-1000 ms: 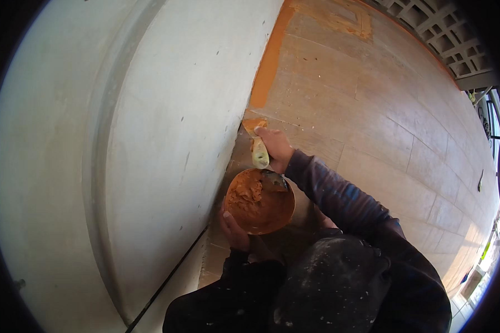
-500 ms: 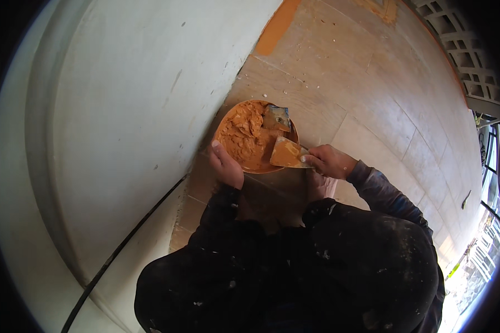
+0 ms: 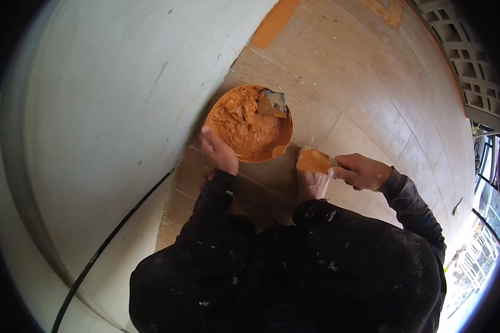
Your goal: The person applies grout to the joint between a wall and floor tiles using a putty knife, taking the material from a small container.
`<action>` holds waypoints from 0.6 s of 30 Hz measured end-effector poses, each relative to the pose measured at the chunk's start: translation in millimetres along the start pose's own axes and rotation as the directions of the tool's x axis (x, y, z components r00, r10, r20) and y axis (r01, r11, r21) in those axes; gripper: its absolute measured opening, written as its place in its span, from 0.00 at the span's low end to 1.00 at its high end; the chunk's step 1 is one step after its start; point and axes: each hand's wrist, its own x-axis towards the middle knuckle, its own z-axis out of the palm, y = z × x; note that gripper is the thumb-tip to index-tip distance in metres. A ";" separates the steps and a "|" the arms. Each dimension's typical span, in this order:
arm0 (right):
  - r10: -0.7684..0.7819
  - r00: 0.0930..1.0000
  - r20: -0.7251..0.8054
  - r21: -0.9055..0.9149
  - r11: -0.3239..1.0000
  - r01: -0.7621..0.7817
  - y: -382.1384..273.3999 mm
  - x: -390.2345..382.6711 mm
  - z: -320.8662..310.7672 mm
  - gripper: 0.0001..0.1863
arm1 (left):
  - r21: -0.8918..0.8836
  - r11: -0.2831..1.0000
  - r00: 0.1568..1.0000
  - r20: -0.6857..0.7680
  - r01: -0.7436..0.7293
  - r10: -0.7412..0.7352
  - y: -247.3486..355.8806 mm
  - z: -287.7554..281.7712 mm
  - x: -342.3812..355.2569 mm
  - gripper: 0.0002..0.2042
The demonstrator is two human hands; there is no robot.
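Observation:
A round bucket (image 3: 288,130) of thick orange paste (image 3: 241,125) stands on the floor in front of me. My left hand (image 3: 221,152) holds the bucket's near left side, with its fingers at the rim. A second flat scraper (image 3: 273,104), smeared with paste, leans inside the bucket at its far right. Right of the bucket and apart from it, my right hand (image 3: 364,171) is closed around the handle of a putty knife (image 3: 315,161). Orange paste coats the putty knife's blade, which is over my bare foot (image 3: 312,186).
A pale wall (image 3: 111,94) rises close on the left, with a black cable (image 3: 114,244) along its base. Wood-look tiles (image 3: 372,111) cover the floor. An orange strip (image 3: 275,22) lies by the wall ahead. Pierced blocks (image 3: 461,47) stand at the far right.
My right hand has drawn the putty knife out to the right, away from the bucket. My left hand stays on the bucket, which sits slightly higher and further left in view.

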 end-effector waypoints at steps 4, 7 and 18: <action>0.021 0.999 0.041 0.449 0.893 -0.037 4.5 -5.6 -6.3 0.34 | -0.152 0.986 0.991 0.106 -0.064 0.081 4.2 3.9 3.6 0.25; -0.014 1.000 -0.009 0.639 0.769 0.017 5.8 3.5 9.1 0.37 | -0.196 0.977 0.982 0.146 -0.089 0.119 9.2 8.4 0.7 0.25; -0.187 0.910 -0.370 0.107 0.965 0.241 -33.0 21.9 23.3 0.15 | -0.095 0.949 0.936 0.163 -0.300 0.312 22.4 6.6 -1.0 0.23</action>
